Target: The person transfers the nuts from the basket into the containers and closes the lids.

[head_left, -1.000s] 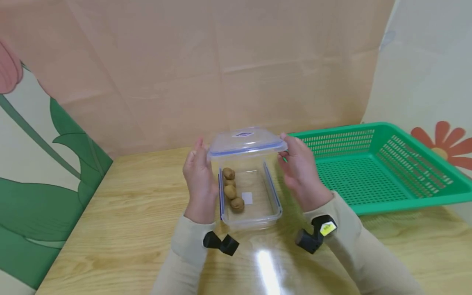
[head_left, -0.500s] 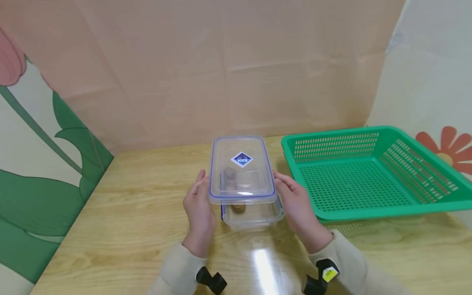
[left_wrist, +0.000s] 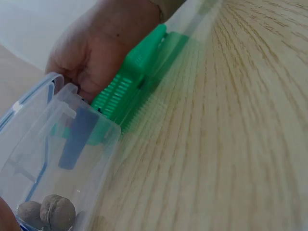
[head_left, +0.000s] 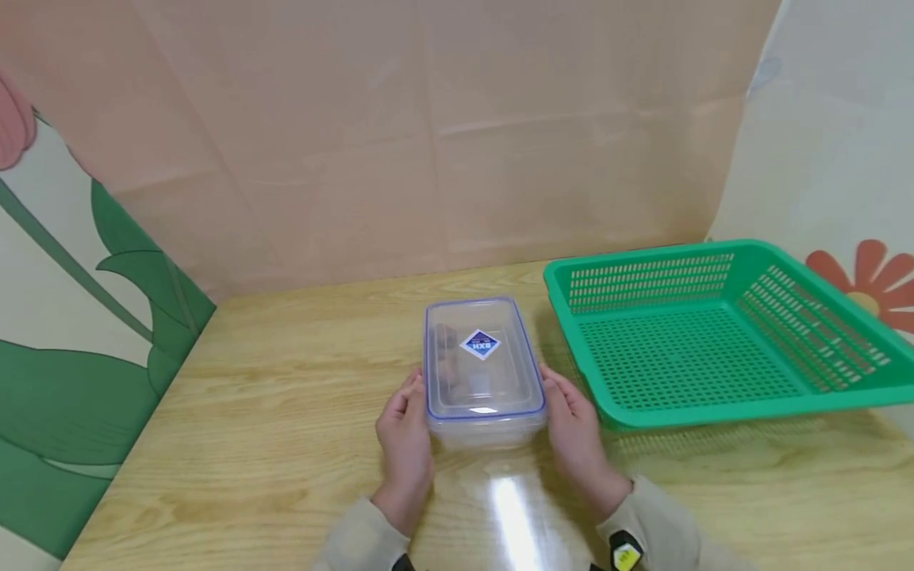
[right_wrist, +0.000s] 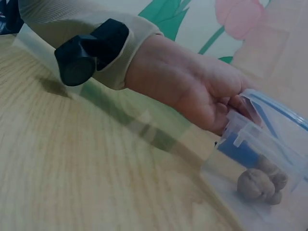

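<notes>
A clear plastic lid point(head_left: 503, 385) with a blue seal and a diamond label lies over a clear food container point(head_left: 489, 436) on the table. My left hand point(head_left: 407, 448) holds the lid's left edge; my right hand point(head_left: 577, 436) holds its right edge, thumbs toward the top. Both wrist views show a narrow gap between lid and container rim at the near end. Several walnuts point(right_wrist: 255, 185) sit inside along the left side, blurred through the lid from above. A blue strip point(left_wrist: 77, 137) shows on the container's wall. Most fingertips are hidden beside the container.
A green perforated plastic basket point(head_left: 685, 357) stands to the right, close to my right hand. The wood-grain table point(head_left: 286, 412) reaches back to a beige cloth backdrop point(head_left: 321, 159). Printed flower panels flank both sides.
Both hands have brought the lid down and toward me, from raised and tilted above the open container to lying over it. The walnuts, visible directly before, are now beneath the lid.
</notes>
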The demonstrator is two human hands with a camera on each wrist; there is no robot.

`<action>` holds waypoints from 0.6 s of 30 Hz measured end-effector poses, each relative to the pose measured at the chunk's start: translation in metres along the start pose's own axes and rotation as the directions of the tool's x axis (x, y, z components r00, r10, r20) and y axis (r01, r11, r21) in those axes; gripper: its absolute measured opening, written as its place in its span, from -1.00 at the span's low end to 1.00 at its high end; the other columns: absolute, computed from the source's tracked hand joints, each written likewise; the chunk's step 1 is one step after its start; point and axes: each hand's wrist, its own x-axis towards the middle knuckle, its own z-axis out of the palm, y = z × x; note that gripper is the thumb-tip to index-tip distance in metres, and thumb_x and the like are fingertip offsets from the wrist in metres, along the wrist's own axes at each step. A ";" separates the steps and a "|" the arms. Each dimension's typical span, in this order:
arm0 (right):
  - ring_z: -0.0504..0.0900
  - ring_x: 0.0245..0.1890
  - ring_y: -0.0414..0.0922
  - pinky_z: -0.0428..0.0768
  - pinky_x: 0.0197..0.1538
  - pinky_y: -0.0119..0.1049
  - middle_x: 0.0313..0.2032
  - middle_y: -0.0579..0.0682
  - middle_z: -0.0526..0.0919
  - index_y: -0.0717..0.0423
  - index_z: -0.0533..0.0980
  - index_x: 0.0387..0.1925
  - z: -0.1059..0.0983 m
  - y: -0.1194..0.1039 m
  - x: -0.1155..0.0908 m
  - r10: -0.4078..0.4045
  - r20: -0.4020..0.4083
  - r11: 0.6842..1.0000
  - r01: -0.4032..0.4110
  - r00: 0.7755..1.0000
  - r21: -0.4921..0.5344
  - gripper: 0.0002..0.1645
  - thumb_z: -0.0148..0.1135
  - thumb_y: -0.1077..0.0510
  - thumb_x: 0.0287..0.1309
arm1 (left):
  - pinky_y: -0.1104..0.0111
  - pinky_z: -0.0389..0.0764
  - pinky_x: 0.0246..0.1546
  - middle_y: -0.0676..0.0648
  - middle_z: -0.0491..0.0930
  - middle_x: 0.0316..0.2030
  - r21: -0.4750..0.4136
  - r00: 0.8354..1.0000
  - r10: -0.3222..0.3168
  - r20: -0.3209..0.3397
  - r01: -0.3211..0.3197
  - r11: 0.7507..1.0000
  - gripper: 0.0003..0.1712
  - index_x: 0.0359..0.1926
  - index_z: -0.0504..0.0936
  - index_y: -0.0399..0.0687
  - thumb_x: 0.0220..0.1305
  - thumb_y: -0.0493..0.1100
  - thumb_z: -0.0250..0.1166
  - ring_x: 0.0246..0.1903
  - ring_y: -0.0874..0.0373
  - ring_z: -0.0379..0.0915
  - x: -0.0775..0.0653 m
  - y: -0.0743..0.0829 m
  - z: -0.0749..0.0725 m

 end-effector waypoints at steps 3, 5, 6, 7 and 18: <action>0.22 0.31 0.03 0.30 0.28 -0.28 0.29 0.21 0.27 0.37 0.23 0.25 0.000 0.005 -0.001 0.023 -0.001 1.000 -0.023 1.000 -0.008 -0.52 -0.22 0.21 0.38 | 0.44 0.49 0.07 -0.20 0.55 0.04 -0.025 1.000 -0.023 -0.008 0.023 0.999 -0.77 -0.21 0.60 -0.45 0.20 -0.31 0.19 0.13 0.07 0.39 0.000 -0.004 0.000; 0.23 0.31 0.02 0.32 0.25 -0.33 0.29 0.19 0.28 0.36 0.24 0.24 0.000 0.007 -0.002 0.033 -0.010 0.999 -0.033 0.999 -0.003 -0.53 -0.22 0.22 0.38 | 0.43 0.50 0.06 -0.21 0.55 0.04 -0.039 1.000 -0.028 -0.012 0.028 0.999 -0.78 -0.22 0.59 -0.47 0.19 -0.33 0.19 0.13 0.06 0.40 0.000 -0.006 -0.001; 0.25 0.30 0.01 0.34 0.24 -0.37 0.28 0.19 0.30 0.36 0.25 0.24 0.001 0.008 -0.002 0.034 -0.018 0.999 -0.034 0.999 0.007 -0.53 -0.21 0.23 0.38 | 0.43 0.51 0.05 -0.22 0.55 0.04 -0.045 1.000 -0.027 -0.014 0.026 0.999 -0.79 -0.24 0.59 -0.48 0.19 -0.34 0.19 0.12 0.05 0.41 0.000 -0.008 -0.001; 0.26 0.29 0.01 0.36 0.21 -0.40 0.27 0.20 0.30 0.36 0.25 0.23 0.001 0.009 -0.003 0.035 -0.020 0.999 -0.034 0.999 0.021 -0.54 -0.21 0.23 0.38 | 0.42 0.52 0.04 -0.24 0.55 0.03 -0.055 0.999 -0.026 -0.018 0.025 0.998 -0.80 -0.26 0.59 -0.50 0.18 -0.35 0.18 0.11 0.04 0.42 0.000 -0.009 -0.001; 0.45 0.04 -0.33 0.48 0.07 -0.54 0.20 0.23 0.39 0.37 0.32 0.17 0.005 0.010 0.000 0.051 -0.052 0.990 -0.044 0.997 0.130 -0.57 -0.18 0.28 0.34 | 0.38 0.54 0.02 -0.26 0.56 0.00 -0.074 0.999 -0.041 -0.029 0.038 0.996 -0.86 -0.33 0.58 -0.49 0.17 -0.40 0.18 0.08 -0.01 0.44 0.001 -0.014 -0.003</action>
